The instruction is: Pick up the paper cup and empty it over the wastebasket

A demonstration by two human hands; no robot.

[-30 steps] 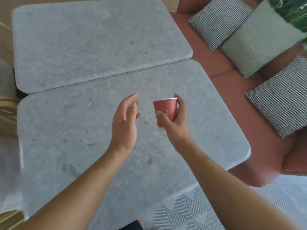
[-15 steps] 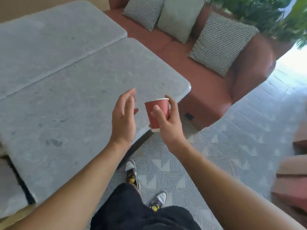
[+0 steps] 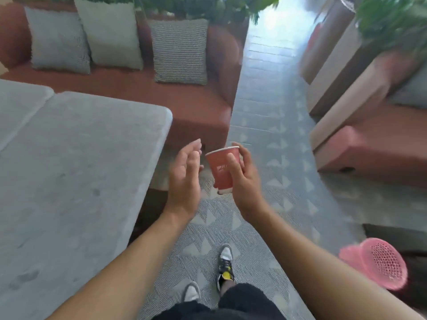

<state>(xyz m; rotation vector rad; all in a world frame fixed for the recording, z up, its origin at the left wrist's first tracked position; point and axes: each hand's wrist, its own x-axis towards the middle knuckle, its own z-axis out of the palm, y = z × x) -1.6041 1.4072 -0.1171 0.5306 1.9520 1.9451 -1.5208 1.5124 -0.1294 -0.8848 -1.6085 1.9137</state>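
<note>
The right hand [image 3: 245, 181] holds a red paper cup [image 3: 221, 169], tilted, thumb across its front. Just left of the grip the left hand [image 3: 184, 179] hangs with fingers straight, apart from the cup. The grey bench [image 3: 69, 169] lies further left; a pink basket [image 3: 381, 262] sits low to the right.

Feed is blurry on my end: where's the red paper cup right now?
In the head view the red paper cup is at centre, held off the table by the right hand above the patterned floor, with the open left hand just beside it.
</note>
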